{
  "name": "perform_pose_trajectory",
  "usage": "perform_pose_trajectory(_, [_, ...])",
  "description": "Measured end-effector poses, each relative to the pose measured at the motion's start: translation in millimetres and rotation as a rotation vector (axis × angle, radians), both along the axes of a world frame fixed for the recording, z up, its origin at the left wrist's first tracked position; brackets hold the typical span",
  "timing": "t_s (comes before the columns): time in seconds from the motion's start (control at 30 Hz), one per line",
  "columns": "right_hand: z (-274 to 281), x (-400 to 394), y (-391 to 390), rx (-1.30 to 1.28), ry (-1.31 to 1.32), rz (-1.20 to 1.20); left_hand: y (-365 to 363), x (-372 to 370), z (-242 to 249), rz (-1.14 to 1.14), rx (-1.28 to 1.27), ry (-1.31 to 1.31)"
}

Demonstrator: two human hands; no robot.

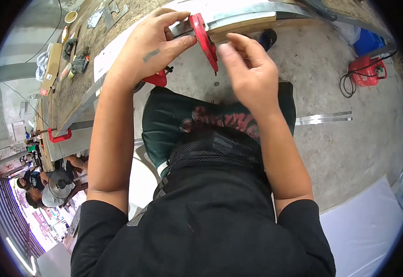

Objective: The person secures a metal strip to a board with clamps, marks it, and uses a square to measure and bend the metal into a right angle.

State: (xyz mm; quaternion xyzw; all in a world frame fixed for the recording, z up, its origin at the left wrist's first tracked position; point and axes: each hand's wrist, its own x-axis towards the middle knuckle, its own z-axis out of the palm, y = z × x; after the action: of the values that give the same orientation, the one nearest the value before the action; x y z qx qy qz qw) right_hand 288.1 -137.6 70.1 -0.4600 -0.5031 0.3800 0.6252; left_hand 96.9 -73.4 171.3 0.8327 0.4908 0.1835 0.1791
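A red C-clamp [202,39] sits on the near edge of the workbench, over a strip of wood [243,27] and metal. My left hand [157,44] is at its left side, thumb and fingertips pressed against the clamp's upper part. Just right of the clamp, my right hand [252,69] is raised with thumb and fingers apart, holding nothing. Under my left wrist a second red clamp [156,79] shows in part. A long metal strip [266,8] lies along the bench edge.
Another red clamp [60,135] grips the bench's left side. Gloves [79,61] and a cardboard piece [52,69] lie on the left. A red tank [364,71] with a hose and metal strips [324,119] are on the floor at right. People sit at lower left near a fan [60,183].
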Motion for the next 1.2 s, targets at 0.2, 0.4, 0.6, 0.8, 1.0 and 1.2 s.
perform_pose_trajectory(0.2, [19, -20, 8, 0.094, -0.212, -0.033, 2, -2, -2, 0.011, 0.043, 0.018])
perform_pose_trajectory(0.4, [27, -13, 14, -0.161, 0.142, 0.209, 4, -2, -1, 0.017, 0.000, -0.022])
perform_pose_trajectory(0.6, [32, -12, 19, -0.238, 0.313, 0.263, 4, -3, -3, 0.001, 0.016, -0.046])
perform_pose_trajectory(0.8, [33, -15, 19, -0.269, 0.460, 0.312, 5, -1, 0, -0.006, 0.026, -0.050])
perform_pose_trajectory(1.0, [33, -28, 10, -0.185, 0.183, 0.156, -3, 2, 3, 0.025, -0.022, -0.011])
perform_pose_trajectory(1.2, [29, -35, 11, -0.149, 0.035, 0.083, -2, -3, -4, -0.001, 0.084, -0.029])
